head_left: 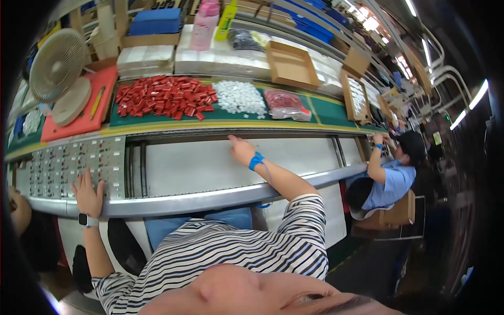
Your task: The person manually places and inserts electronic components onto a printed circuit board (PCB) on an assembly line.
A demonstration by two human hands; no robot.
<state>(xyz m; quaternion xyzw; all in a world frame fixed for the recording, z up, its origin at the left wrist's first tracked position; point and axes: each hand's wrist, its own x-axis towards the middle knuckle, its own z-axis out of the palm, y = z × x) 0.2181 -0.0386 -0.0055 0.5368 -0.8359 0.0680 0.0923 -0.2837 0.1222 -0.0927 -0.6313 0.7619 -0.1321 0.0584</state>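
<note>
1. Where the bench runs across the view, a long white conveyor belt lies between a metal front rail and a green shelf.
2. A grey tray of small parts sits on the belt at the left, filled in rows.
3. A heap of red pieces lies on the green shelf, just beside a smaller heap of white pieces.
4. A cream desk fan stands over an orange mat at the far left.
5. The left hand rests flat, fingers spread, on the tray's near edge, gripping nothing.
6. The right hand, a blue strap at its wrist, reaches across the belt with a forefinger touching the far edge; it holds nothing.
</note>
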